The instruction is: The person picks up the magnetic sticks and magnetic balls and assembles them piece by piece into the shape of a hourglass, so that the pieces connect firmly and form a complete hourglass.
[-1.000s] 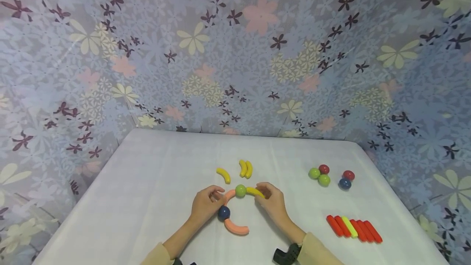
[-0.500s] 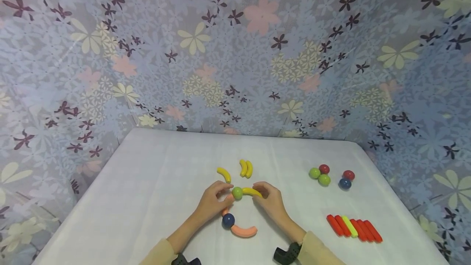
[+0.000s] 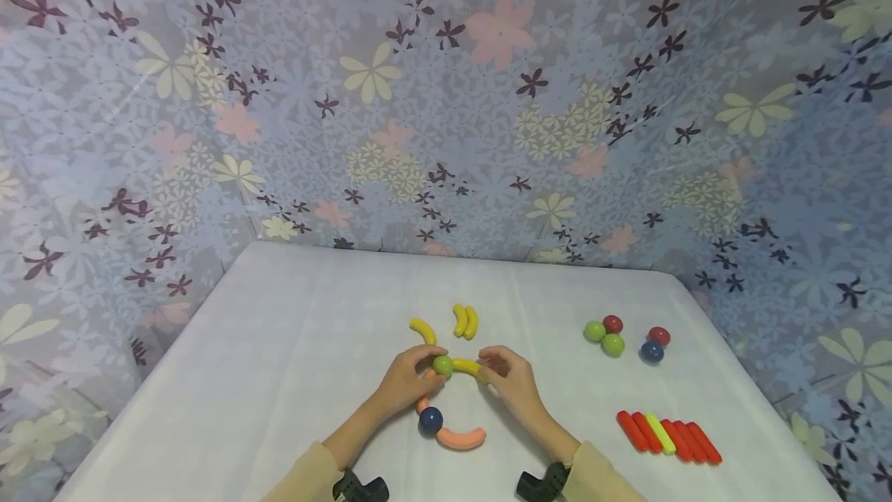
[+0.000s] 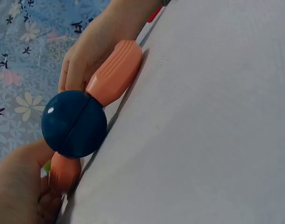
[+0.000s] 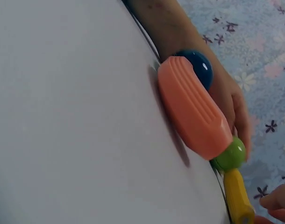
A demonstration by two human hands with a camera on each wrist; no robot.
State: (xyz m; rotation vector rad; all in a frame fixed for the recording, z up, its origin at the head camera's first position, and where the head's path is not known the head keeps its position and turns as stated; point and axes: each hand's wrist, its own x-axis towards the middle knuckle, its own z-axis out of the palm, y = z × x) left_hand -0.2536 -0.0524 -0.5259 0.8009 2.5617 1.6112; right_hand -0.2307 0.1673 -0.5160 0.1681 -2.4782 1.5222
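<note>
A chain of toy pieces lies on the white table. My left hand (image 3: pixel 406 382) pinches the green ball (image 3: pixel 442 366) between thumb and fingers, and its palm side hides part of an upper orange curved rod (image 4: pixel 64 172). From the green ball a yellow curved rod (image 3: pixel 465 366) runs right, its far end between the thumb and fingers of my right hand (image 3: pixel 516 382). Below, a dark blue ball (image 3: pixel 430 421) joins the upper orange rod to a lower orange curved rod (image 3: pixel 462 439), ridged along its side in the right wrist view.
Behind the hands lie a single yellow curved rod (image 3: pixel 422 329) and a yellow pair (image 3: pixel 465 321). Green and red balls (image 3: pixel 605 334) cluster at right, near a red and blue pair (image 3: pixel 655 345). Several red sticks with one yellow-green stick (image 3: pixel 660 434) form a row at front right.
The green ball and yellow rod have shifted left. My left hand has moved from the upper orange rod up to the green ball. The blue ball and lower orange rod have swung down and right.
</note>
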